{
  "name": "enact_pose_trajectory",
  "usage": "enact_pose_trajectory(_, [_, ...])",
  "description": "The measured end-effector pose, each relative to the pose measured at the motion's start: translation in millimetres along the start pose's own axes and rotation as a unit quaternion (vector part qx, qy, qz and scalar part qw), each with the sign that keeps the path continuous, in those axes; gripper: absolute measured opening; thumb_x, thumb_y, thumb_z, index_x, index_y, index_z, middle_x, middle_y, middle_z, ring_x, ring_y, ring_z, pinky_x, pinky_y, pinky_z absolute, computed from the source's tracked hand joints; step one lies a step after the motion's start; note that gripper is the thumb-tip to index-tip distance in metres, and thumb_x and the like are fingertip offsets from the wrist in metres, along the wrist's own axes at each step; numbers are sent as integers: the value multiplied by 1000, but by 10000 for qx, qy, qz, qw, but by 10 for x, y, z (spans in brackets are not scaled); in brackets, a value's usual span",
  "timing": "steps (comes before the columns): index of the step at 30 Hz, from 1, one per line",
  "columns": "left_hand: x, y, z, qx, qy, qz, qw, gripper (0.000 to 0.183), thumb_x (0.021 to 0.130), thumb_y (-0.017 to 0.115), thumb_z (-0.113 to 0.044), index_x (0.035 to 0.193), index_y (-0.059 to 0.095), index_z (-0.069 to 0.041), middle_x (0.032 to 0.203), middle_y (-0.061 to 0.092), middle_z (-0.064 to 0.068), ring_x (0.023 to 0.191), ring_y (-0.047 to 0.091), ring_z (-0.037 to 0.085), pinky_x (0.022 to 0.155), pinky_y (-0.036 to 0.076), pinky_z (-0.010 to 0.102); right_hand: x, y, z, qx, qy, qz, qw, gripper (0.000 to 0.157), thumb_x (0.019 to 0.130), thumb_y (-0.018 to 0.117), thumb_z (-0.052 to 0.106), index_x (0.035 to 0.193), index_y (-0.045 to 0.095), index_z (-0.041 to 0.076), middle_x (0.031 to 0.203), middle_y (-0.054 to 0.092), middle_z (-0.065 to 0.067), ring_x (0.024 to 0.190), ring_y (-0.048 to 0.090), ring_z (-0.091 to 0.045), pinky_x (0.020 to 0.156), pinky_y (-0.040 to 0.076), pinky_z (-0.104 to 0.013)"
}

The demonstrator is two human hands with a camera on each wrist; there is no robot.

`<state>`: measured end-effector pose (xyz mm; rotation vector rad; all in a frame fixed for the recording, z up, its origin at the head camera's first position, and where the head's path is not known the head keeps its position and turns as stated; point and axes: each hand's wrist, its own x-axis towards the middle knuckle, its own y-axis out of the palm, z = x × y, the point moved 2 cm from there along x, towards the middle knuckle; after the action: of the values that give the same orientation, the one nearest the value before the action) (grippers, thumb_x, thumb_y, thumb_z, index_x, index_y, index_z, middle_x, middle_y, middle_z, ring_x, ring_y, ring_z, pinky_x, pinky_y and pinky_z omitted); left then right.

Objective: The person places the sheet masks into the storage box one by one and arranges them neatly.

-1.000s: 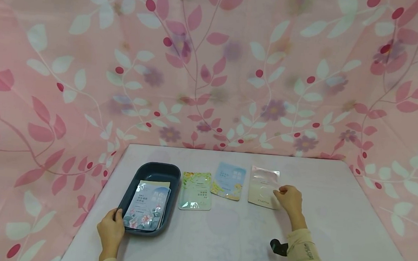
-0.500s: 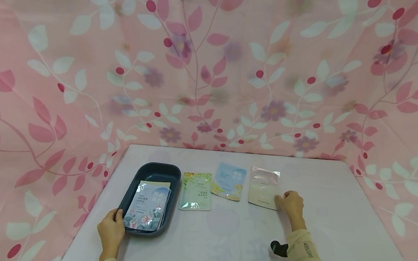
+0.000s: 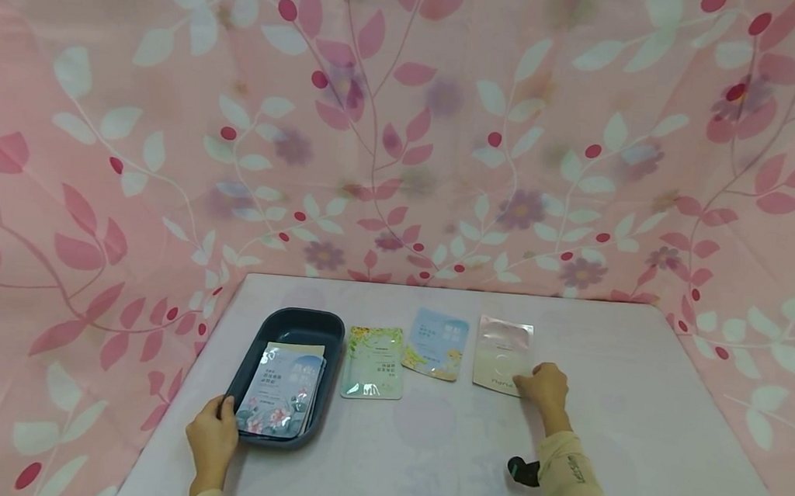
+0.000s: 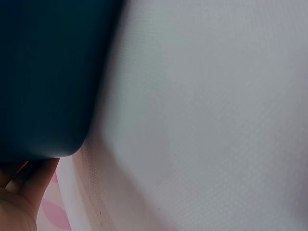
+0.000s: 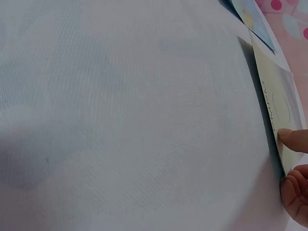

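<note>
At the left, my left hand [image 3: 212, 437] grips the near-left rim of a dark blue-grey tray [image 3: 335, 352], thumb on the edge. Inside the tray lies a small stack of face mask packets, a blue floral packet [image 3: 279, 390] on top. My right hand [image 3: 546, 392] pinches the lower right corner of a cream and pink face mask packet [image 3: 501, 350]. In the right wrist view the thumb [image 5: 291, 139] presses on the packet's face, with other fingers curled at its edge. The packet's lower side looks slightly raised, with a shadow below it.
Between tray and cream packet lie a green face mask packet [image 3: 374, 363] and a blue-and-yellow one [image 3: 435, 343]. A white cloth [image 3: 423, 460] covers the table, and a pink floral curtain [image 3: 407, 124] hangs behind. Black wrist mounts [image 3: 523, 471] stick out from the sleeves.
My right hand has shifted its hold at the cream packet's lower right corner, moving down, then slightly left, the thumb now further over its face. The left hand and tray stay put.
</note>
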<state>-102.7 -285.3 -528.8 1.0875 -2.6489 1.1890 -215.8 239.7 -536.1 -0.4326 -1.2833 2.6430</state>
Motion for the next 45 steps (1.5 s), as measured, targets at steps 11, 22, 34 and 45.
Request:
enact_pose_trajectory(11, [2, 4, 9, -51, 10, 35, 10000, 25, 93, 52, -3, 102, 59, 19, 100, 59, 39, 95, 56, 55, 85, 42, 59, 58, 10, -48, 349, 363, -205, 9985, 44, 72, 79, 15, 94, 58, -16, 93, 62, -31, 86, 58, -42, 74, 47, -48])
enact_pose_trajectory(22, [-1, 5, 23, -5, -59, 35, 10000, 26, 93, 51, -4, 103, 59, 19, 101, 59, 38, 96, 56, 55, 85, 43, 59, 55, -37, -80, 257, 399, 19, 9989, 38, 71, 79, 19, 82, 63, -13, 75, 65, -21, 68, 59, -30, 63, 47, -40])
enact_pose_trajectory(34, [4, 4, 18, -38, 30, -44, 10000, 25, 92, 52, -3, 102, 59, 19, 100, 60, 38, 95, 57, 55, 83, 43, 59, 79, -59, -280, 3239, 985, 1144, 9340, 39, 79, 67, -7, 111, 51, -23, 74, 60, -6, 56, 58, -8, 55, 52, -22])
enact_pose_trajectory(45, [0, 9, 23, -16, -47, 16, 10000, 25, 93, 52, -3, 103, 59, 18, 100, 60, 38, 96, 56, 55, 84, 43, 59, -71, -155, -274, 3997, 619, 1224, 9063, 54, 82, 64, -7, 128, 41, -21, 80, 62, -2, 66, 61, -8, 61, 53, -22])
